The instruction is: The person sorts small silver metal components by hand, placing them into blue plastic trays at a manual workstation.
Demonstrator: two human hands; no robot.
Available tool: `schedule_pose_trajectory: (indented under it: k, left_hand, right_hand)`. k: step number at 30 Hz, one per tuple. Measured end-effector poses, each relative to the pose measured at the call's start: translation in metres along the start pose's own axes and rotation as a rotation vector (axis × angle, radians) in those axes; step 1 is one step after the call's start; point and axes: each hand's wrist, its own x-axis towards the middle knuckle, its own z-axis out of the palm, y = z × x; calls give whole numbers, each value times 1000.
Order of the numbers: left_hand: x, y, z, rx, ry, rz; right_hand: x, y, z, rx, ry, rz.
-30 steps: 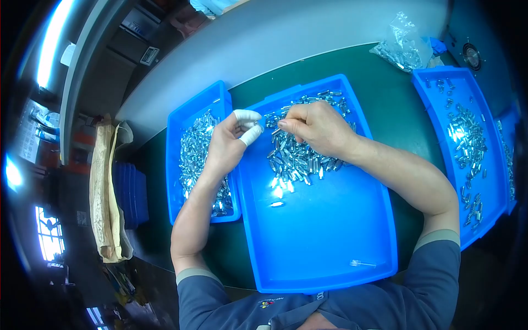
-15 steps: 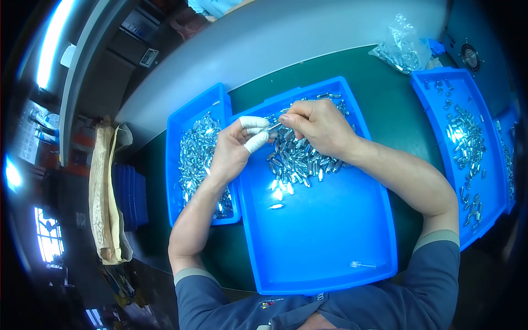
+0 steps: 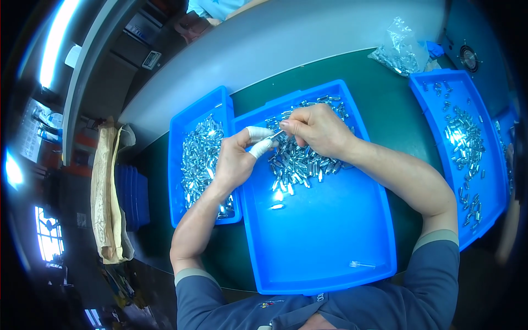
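Slim metal part [image 3: 279, 133], pinched at both ends, is what this person is busy with, and from where I stand it sits above the far half of the large blue tray [image 3: 319, 236], toward that tray's left edge. Its left end is between the thumb and a finger of the left hand [image 3: 235, 159], both tips wrapped in white coverings [image 3: 260, 147]; its right end is in the thumb-and-forefinger grip of the right hand [image 3: 324, 131]. So both hands are grasping, neither released (whether they hold one piece or two meeting end to end, I cannot tell). Just beyond and beneath lies a heap of similar metal pieces [image 3: 303, 160] by the tray's far edge, with a lone piece [image 3: 278, 207] apart from it and a small clear object [image 3: 362, 264] near the close right corner. A narrower blue tray [image 3: 175, 176] of parts stands along the left edge, another blue tray [image 3: 432, 118] well to the right across the green surface [image 3: 379, 104]. I'd judge the step in hand as two-handed fingertip work on a single item; the next move seems to call for lining up both grips and steadying the left.
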Motion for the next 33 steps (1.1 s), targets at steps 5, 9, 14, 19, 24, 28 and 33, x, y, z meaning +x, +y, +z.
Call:
schedule_pose_trajectory:
  k: [5,9,14,19,24,28,33]
  left_hand:
    - [5,4,-22,382,238,201]
    - [9,-2,-60,798,526,183]
    - [16,-5,-40,759,177,220]
    - [32,-16,-13,930,-57,317]
    - [37,-18,2,986,-58,264]
    - [39,-17,-1,901,-38,231]
    - [30,-10,-2,849,-73,158]
  right_hand:
    - [5,4,-6,107,75,65]
    - [7,3,-8,113,141,48]
    - [5,3,-4,97,116,13]
    - [2,-1,-3,91,88,5]
    - [2,1,-2,71,68,-1]
    - [1,-3,-4,67,54,10]
    - [2,0,-3,70,57,14]
